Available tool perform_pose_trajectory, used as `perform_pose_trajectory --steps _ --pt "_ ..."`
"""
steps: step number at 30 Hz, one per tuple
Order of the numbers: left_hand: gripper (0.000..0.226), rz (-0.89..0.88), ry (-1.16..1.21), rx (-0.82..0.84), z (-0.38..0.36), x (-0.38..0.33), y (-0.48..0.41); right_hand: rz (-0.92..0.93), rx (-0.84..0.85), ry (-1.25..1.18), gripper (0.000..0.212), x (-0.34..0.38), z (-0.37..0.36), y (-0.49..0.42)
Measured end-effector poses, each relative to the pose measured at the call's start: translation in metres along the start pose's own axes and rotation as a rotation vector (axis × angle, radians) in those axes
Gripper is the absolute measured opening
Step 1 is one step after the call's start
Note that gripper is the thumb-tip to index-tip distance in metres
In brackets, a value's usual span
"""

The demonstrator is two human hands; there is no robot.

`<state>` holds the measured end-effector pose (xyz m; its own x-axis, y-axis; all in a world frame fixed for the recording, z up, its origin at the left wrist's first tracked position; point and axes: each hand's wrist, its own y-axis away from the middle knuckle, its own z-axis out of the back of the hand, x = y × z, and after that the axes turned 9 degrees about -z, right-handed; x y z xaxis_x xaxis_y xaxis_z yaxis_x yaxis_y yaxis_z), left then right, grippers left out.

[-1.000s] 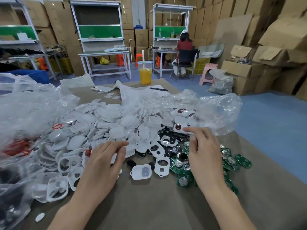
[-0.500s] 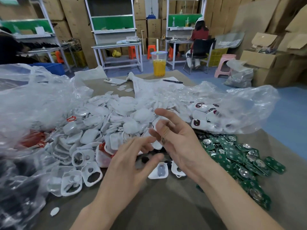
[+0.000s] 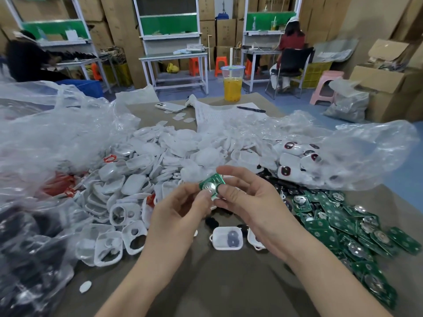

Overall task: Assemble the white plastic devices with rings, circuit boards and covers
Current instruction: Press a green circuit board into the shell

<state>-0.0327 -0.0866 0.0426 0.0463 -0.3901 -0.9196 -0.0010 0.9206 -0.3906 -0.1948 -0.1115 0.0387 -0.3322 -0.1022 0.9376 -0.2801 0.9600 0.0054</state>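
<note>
Left hand: the left hand [image 3: 180,216] is up above the table. Its grip is nearly closed, and the thumb and fingertips pinch the near edge of one circuit board [image 3: 211,185].
Right hand: the right hand [image 3: 249,202] is just beside the left one. Its grip is small too, with the thumb and first finger pinching the other side of the same board. The other fingers are loosely curled.
Circuit board: it is small and green with a shiny round silver bit in the middle. It is in the air between the two hands, over the white parts.
Board pile [image 3: 343,220]: many more green boards lie in a heap on the right side of the table.
White shells [image 3: 160,161]: a big heap lies on the left and middle. Some of them have round holes.
Open shell [image 3: 226,238]: one white shell lies alone on the table just under the hands, with a dark pad inside it.
Red rings [image 3: 109,159]: a few show among the white shells on the left.
Done devices [image 3: 288,171]: they are white with dark round windows and lie inside a clear bag [image 3: 366,152] on the right.
Table [image 3: 229,282]: it is brown, and it is bare near the person.
Far end: a cup [image 3: 232,83] of yellow drink, a phone [image 3: 170,106] and a pen [image 3: 250,109] are there.
</note>
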Motion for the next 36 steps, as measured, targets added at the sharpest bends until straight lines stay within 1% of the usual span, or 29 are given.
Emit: perform_pose_trajectory --steps 4,7,10,16,19,20,23,26,28,33,36 --pt "0.013 0.055 0.097 -0.016 -0.001 -0.004 -0.002 -0.039 0.038 -0.068 0.027 0.003 0.002 0.0" --pt "0.018 0.088 0.148 -0.019 -0.001 -0.005 -0.002 -0.063 0.032 -0.1 0.026 0.004 0.003 0.0" --pt "0.015 0.106 0.168 -0.025 -0.002 -0.006 -0.002 -0.074 0.015 -0.106 0.023 0.005 0.004 0.001" --pt "0.018 0.108 0.17 -0.031 -0.002 -0.007 -0.001 -0.101 -0.021 -0.061 0.022 0.006 0.007 0.003" --pt "0.019 0.106 0.154 -0.041 -0.002 -0.007 -0.001 -0.102 -0.06 -0.02 0.028 0.007 0.009 0.004" --pt "0.018 0.102 0.138 -0.045 -0.002 -0.006 -0.001 -0.096 -0.072 0.011 0.027 0.007 0.01 0.005" --pt "0.012 0.079 0.079 -0.042 0.0 -0.004 -0.001 -0.036 -0.111 0.17 0.014 0.008 0.01 0.007" --pt "0.008 0.053 0.065 -0.038 0.002 -0.005 -0.001 0.083 -0.191 0.374 0.012 0.007 0.008 0.009" --pt "0.009 0.034 0.059 -0.007 0.005 -0.006 -0.001 0.151 -0.221 0.461 0.013 0.004 0.005 0.01" --pt "0.016 0.032 0.061 0.038 0.009 -0.009 0.0 0.338 -0.264 0.643 0.024 0.0 0.002 0.012" --pt "0.023 0.02 0.063 0.065 0.009 -0.01 0.0 0.378 -0.288 0.649 0.024 0.001 0.001 0.013"
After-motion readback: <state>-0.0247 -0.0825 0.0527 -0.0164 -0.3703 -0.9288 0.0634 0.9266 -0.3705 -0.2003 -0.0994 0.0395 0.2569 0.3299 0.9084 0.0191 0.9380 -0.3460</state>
